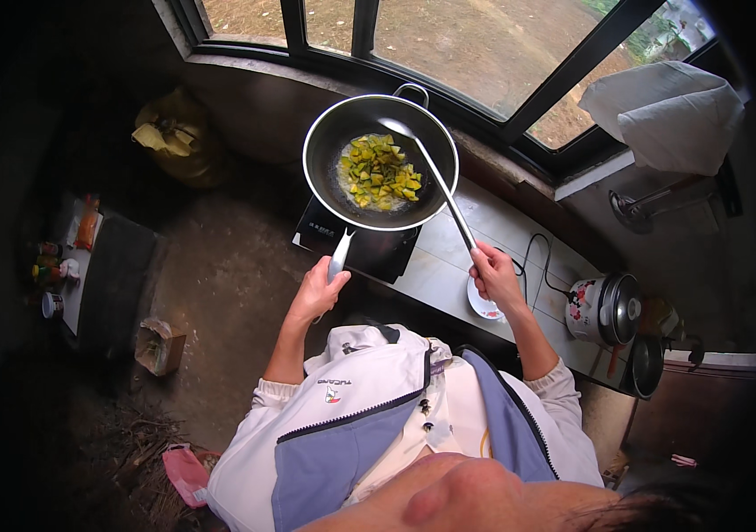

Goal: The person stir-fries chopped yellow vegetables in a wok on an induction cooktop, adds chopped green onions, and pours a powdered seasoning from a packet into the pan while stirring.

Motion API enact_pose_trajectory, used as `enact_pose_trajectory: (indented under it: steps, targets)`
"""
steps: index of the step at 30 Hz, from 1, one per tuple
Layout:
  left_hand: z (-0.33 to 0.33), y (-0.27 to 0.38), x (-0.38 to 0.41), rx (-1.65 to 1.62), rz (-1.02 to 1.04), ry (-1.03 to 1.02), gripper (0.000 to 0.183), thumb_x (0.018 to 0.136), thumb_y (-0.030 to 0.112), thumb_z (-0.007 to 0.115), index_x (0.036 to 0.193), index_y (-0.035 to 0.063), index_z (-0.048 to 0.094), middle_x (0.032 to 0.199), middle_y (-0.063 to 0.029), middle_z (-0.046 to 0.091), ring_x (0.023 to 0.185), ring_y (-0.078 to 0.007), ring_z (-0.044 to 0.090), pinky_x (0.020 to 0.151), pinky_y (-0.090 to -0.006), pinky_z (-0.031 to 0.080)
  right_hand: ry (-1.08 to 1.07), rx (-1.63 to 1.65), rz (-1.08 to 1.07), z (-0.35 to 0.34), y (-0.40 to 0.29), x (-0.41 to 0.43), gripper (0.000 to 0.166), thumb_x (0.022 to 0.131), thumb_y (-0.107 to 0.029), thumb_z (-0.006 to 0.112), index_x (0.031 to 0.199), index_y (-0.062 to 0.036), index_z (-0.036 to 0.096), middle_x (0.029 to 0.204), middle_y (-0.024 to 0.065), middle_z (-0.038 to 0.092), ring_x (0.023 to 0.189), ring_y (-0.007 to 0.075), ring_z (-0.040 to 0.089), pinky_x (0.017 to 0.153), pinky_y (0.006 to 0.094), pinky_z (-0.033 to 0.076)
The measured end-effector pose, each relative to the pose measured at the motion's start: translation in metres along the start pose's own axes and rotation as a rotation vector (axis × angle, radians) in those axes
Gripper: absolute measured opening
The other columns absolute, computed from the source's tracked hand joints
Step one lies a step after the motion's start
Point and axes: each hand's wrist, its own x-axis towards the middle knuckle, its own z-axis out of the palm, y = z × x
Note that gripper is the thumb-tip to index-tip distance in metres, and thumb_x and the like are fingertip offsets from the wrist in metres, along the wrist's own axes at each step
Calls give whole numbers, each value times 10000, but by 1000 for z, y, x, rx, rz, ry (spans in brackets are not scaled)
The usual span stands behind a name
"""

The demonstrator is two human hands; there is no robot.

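Note:
A dark wok (324,153) with a pale rim sits over a black induction cooktop (384,256) below the window. My left hand (318,287) grips the wok's long handle (340,256). Chopped green-and-yellow vegetable pieces (378,171), probably squash, lie in bubbling liquid on the wok's bottom. In my right hand (496,274) is the shaft of a long metal spatula or ladle (444,186). Its shiny head rests inside the wok, on the far side of the pieces. A small white dish (482,307) with a flower pattern stands on the counter, partly hidden by my right hand.
On the tiled counter (437,272) to the right stand a floral rice cooker (600,309) with a cord and a dark pan (645,366). Jars (52,304) line a ledge at left. A cardboard box (159,347) and a pink bag (186,473) are on the floor.

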Motion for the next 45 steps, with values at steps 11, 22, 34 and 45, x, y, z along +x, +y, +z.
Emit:
enact_pose_trajectory:
  steps: [11,22,34,45]
  targets:
    - [1,-2,1,-13,-4,6,283,938,248,670,925,21,503,620,-53,543,465,-126,524,429,-309,431,-33,-20,-35,3,-2,20,435,1028,-260,571,1405,-43,555,690,-15,534,454,39,423,362,216,350]
    - [1,0,2,-14,-4,5,292,938,255,672,931,17,504,654,-64,556,492,-131,539,443,-320,443,69,23,-2,2,17,-11,312,1051,-223,540,1294,-36,600,670,-18,514,411,27,384,336,204,264]
    - [0,8,-2,5,-12,7,287,934,235,678,926,13,496,671,-66,567,509,-138,557,484,-334,468,71,248,207,32,15,-78,472,1037,-263,574,1468,-95,480,710,-8,527,479,39,426,368,212,332]
    - [-1,-1,1,19,31,3,291,930,238,674,940,6,498,679,-85,578,510,-149,564,488,-340,469,28,283,195,40,19,-72,458,1039,-269,570,1453,-89,494,721,-18,524,496,35,426,385,202,324]
